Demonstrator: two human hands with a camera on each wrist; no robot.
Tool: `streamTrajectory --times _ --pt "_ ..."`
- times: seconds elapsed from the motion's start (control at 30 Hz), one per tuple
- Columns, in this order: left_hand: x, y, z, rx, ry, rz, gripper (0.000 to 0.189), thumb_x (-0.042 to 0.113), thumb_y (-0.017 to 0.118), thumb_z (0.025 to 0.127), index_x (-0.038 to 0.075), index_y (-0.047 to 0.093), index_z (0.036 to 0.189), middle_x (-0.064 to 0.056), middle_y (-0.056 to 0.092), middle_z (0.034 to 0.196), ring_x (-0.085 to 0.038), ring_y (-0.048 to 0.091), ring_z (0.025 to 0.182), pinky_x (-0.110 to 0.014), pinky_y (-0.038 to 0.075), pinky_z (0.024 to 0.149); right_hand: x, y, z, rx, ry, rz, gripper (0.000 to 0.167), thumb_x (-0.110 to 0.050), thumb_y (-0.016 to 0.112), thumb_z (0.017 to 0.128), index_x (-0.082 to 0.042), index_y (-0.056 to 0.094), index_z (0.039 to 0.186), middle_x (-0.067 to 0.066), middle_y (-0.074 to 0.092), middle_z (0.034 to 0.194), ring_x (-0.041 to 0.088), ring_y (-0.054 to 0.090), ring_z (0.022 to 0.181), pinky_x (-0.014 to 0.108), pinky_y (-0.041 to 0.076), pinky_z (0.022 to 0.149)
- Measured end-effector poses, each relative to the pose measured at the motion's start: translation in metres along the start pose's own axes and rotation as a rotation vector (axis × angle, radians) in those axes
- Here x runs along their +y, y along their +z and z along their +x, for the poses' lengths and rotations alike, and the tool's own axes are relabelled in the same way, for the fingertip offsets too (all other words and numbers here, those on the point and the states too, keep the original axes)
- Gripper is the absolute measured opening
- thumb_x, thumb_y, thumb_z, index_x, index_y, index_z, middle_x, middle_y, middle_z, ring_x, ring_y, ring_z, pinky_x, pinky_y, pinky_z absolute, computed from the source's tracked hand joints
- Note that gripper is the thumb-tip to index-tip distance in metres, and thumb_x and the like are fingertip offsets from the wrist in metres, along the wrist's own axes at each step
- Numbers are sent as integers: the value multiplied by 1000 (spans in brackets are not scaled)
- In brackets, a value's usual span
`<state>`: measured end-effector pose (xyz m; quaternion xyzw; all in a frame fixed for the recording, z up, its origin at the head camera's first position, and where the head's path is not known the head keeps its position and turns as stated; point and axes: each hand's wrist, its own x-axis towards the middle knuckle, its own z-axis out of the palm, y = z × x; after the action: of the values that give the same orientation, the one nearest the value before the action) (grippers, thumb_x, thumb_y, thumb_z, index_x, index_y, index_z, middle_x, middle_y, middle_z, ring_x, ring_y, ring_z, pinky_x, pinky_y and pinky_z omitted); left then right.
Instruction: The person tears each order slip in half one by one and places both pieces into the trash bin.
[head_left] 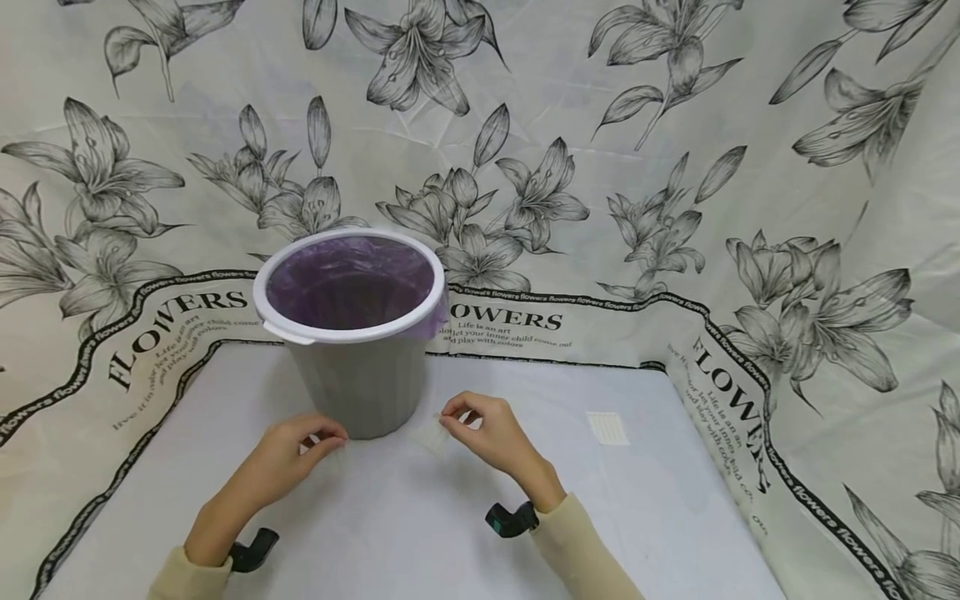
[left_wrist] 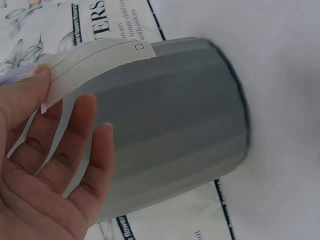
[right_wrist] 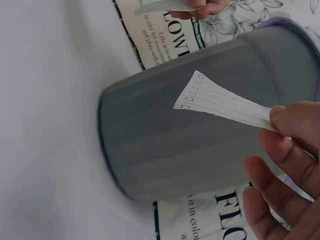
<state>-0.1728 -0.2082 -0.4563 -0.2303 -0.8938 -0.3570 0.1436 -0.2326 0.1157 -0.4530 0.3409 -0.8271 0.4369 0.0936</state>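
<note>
Between thumb and fingers, my left hand (head_left: 296,450) pinches a narrow torn strip of lined paper (left_wrist: 100,60) with one small printed box near its end. My right hand (head_left: 491,433) pinches a wider torn piece of lined paper (right_wrist: 215,99), a row of small boxes along its far edge. Both hands are in front of a grey trash bin (head_left: 360,383), one near each side of its base. A purple bag (head_left: 330,275) lines the bin, held under a white rim (head_left: 367,333). In the wrist views, each paper piece overlaps the bin's outer wall or the cloth behind.
A squarish piece of lined paper (head_left: 608,428) lies on the white tabletop (head_left: 540,400), to the right of my right hand. Behind the table hangs a cloth (head_left: 525,100) printed with lilies and lettering, which also runs along both sides.
</note>
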Motion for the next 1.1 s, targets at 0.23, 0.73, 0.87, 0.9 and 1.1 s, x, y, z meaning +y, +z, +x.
streamTrajectory --times 0.23,0.73,0.87,0.9,1.1 --pt "6 -13 8 48 107 28 15 2 79 87 15 75 95 14 71 88 3 62 79 -23 57 68 -17 -1 22 3 -84 20 4 -9 73 95 -7 74 98 3 77 94 12 69 85 28 59 75" --pt "27 -46 21 110 302 33 29 -8 81 80 15 73 96 8 73 89 -1 64 77 -10 51 72 -63 -27 73 0 -300 -25 4 -6 74 94 -6 73 98 5 75 91 14 69 85 32 60 77" --pt "34 -57 26 107 337 26 34 -11 81 78 15 73 97 8 72 90 0 61 76 -9 48 70 -73 -37 86 18 -353 -27 5 -5 75 93 -5 73 98 5 75 89 14 69 83 31 59 75" --pt "37 -60 27 105 345 26 35 -12 81 77 15 73 97 8 71 90 0 61 76 -9 48 70 -76 -39 89 24 -362 -26 6 -4 75 93 -5 73 98 5 75 89 14 68 82 30 59 75" --pt "52 -77 39 101 411 54 39 -15 81 74 14 73 99 9 71 93 0 61 79 -9 47 70 -83 -47 112 71 -339 33 6 -4 75 93 -3 73 99 8 76 92 15 68 81 27 58 75"
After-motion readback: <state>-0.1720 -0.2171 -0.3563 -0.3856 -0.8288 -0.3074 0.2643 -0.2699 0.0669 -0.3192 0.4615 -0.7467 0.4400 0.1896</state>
